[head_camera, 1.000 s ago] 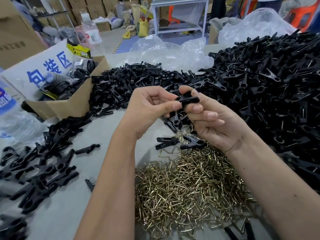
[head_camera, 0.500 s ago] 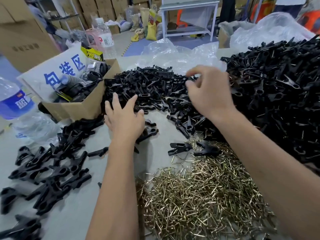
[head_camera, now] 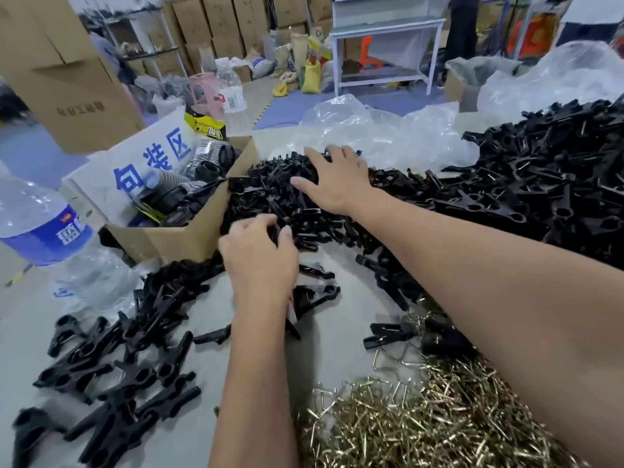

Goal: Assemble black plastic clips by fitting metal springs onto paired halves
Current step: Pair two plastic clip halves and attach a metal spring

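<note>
Both hands now moved off finished clip, into heap of loose black plastic clip halves: new cycle begins; left hand fingers curl into halves, hold unclear; right hand spread flat on heap; brass-coloured wire springs piled near, untouched

Pale grey flat counter, bare in a patch at centre. Across the upper right, a huge heap of black plastic clip halves. At lower left, a loose scatter of assembled black plastic clips. At lower right, a pile of brass-coloured bent wire springs. At upper left, an open brown cardboard box; beside it, a clear plastic water bottle with blue label. Behind the heaps, crumpled clear plastic bags.
</note>
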`<state>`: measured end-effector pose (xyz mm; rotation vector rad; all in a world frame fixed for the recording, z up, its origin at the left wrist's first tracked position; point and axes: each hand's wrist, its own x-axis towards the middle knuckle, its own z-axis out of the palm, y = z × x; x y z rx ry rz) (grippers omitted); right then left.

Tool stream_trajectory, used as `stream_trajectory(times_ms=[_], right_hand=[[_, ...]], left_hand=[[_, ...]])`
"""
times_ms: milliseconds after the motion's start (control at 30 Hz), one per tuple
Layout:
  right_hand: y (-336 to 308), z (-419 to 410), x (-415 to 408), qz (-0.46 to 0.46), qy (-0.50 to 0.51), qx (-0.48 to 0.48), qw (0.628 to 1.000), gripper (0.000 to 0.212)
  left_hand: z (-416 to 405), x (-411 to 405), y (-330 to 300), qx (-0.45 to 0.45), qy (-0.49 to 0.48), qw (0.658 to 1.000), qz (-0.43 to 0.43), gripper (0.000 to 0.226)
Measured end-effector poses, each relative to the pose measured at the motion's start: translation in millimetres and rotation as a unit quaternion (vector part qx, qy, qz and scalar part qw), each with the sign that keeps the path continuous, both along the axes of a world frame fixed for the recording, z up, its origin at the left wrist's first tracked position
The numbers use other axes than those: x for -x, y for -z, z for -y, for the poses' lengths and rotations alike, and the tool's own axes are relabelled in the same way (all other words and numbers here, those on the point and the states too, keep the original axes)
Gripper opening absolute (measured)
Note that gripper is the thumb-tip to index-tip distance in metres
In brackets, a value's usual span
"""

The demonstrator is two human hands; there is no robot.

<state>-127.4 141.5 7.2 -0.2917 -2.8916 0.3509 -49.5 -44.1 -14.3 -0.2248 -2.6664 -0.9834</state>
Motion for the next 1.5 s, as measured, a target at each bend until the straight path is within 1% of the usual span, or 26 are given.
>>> stream_trajectory(times_ms=[33,100,200,233,300,367,400,467,567,667,767,900,967,1033,1100,1200,1267,1333,1400,1467,1500], right_hand=[[-0.6,-3.9,7.8,-0.001,0.003,-0.001,1.0,0.081],[-2.9,-12.5,22.9,0.012,0.005,-0.006,1.0,0.083],[-7.2,-15.5,41.3,0.043,-0.013,-0.01,0.999,0.089],[-9.5,-15.0,47.7,0.051,-0.023,-0.001,0.998,0.089],[-12.5,-15.9,55.2,0.08,-0.048,0.024,0.995,0.085],[-11.9,-16.8,55.3,0.102,-0.067,0.026,0.992,0.075],[-10.5,-17.0,53.7,0.099,-0.069,0.023,0.992,0.07],[-9.6,-13.7,47.5,0.083,-0.071,0.019,0.994,0.062],[-12.1,-10.1,34.7,0.065,-0.081,-0.003,0.995,0.053],[-12.0,-5.3,15.2,0.062,-0.096,-0.003,0.993,0.041],[-5.7,10.1,-11.0,0.074,-0.116,-0.011,0.99,0.041],[0.7,23.8,-46.1,0.059,-0.136,-0.014,0.989,0.037],[-5.9,26.8,-61.9,0.073,-0.171,0.017,0.982,0.039],[-16.0,27.3,-74.3,0.055,-0.201,0.053,0.977,0.038],[-24.0,27.4,-86.5,0.002,-0.188,0.059,0.98,0.035],[-27.1,24.3,-104.2,-0.058,-0.114,0.028,0.991,0.029],[-24.9,22.5,-120.6,-0.079,-0.07,0.012,0.994,0.025],[-23.0,19.9,-139.5,-0.101,-0.043,0.015,0.994,0.022],[-20.1,17.3,-158.1,-0.118,-0.022,0.012,0.993,0.024],[-15.7,12.9,-177.4,-0.168,-0.022,0.047,0.984,0.032],[-14.4,11.5,-188.9,-0.209,-0.025,0.089,0.973,0.034]], left_hand=[[-5.5,2.0,-7.3,-0.006,-0.033,0.999,-0.021,0.031],[-24.3,16.7,-24.3,-0.001,-0.056,0.998,-0.021,0.029],[-51.5,53.7,-46.7,0.022,-0.046,0.999,0.009,0.038],[-57.1,69.7,-50.5,0.045,-0.03,0.998,0.019,0.041],[-61.0,101.5,-50.7,0.124,0.008,0.991,0.055,0.045],[-58.8,125.4,-42.1,0.213,0.032,0.972,0.096,0.05],[-59.0,133.5,-36.6,0.249,0.04,0.962,0.105,0.052],[-58.1,139.0,-29.1,0.274,0.044,0.955,0.105,0.053],[-56.5,131.9,-29.1,0.262,0.042,0.96,0.088,0.049],[-50.8,115.2,-29.0,0.225,0.051,0.968,0.101,0.047],[-41.3,89.9,-21.4,0.211,0.052,0.972,0.092,0.043],[-26.8,58.4,-20.0,0.206,0.055,0.973,0.084,0.041],[-18.8,48.9,-23.4,0.179,0.083,0.976,0.094,0.04],[-12.7,40.4,-28.5,0.131,0.117,0.981,0.08,0.039],[-10.5,28.2,-34.2,0.09,0.129,0.987,0.036,0.037],[-10.5,7.8,-39.7,0.045,0.078,0.995,-0.035,0.033],[-10.7,-6.3,-41.0,0.001,0.069,0.994,-0.08,0.025],[-12.2,-19.9,-41.7,-0.036,0.102,0.991,-0.081,0.017],[-14.9,-29.7,-40.0,-0.024,0.156,0.986,-0.046,0.019],[-18.0,-34.9,-34.4,0.045,0.19,0.981,-0.002,0.031],[-19.3,-36.9,-30.1,0.083,0.187,0.979,0.019,0.04]])
